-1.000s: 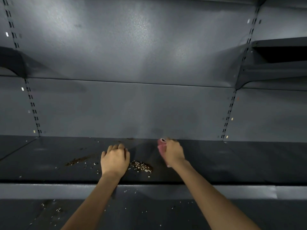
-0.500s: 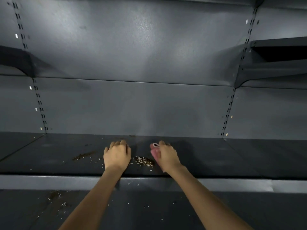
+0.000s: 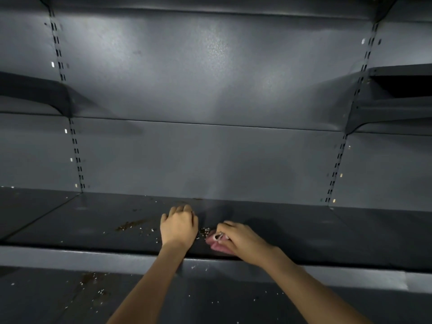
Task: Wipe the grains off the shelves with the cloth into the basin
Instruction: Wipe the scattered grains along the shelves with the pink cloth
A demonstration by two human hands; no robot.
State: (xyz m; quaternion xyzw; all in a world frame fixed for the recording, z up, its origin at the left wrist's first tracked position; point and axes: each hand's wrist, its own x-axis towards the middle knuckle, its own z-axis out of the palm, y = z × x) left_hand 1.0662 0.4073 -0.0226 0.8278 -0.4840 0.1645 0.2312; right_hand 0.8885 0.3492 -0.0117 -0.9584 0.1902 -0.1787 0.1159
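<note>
My left hand (image 3: 178,226) rests knuckles-up on the dark shelf (image 3: 304,232), fingers curled under; whether it holds anything, I cannot tell. My right hand (image 3: 243,240) grips the pink cloth (image 3: 216,243) near the shelf's front edge. A small pile of grains (image 3: 205,231) lies between the hands. Scattered grains and a brown smear (image 3: 131,224) lie left. More grains on the lower shelf (image 3: 93,298).

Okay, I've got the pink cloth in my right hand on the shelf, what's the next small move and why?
Probably sweep the cloth a little further left, pushing the small grain pile against the left hand, which rests cupped on the shelf beside it. The grains sit in the gap between both hands. No basin is in view.
</note>
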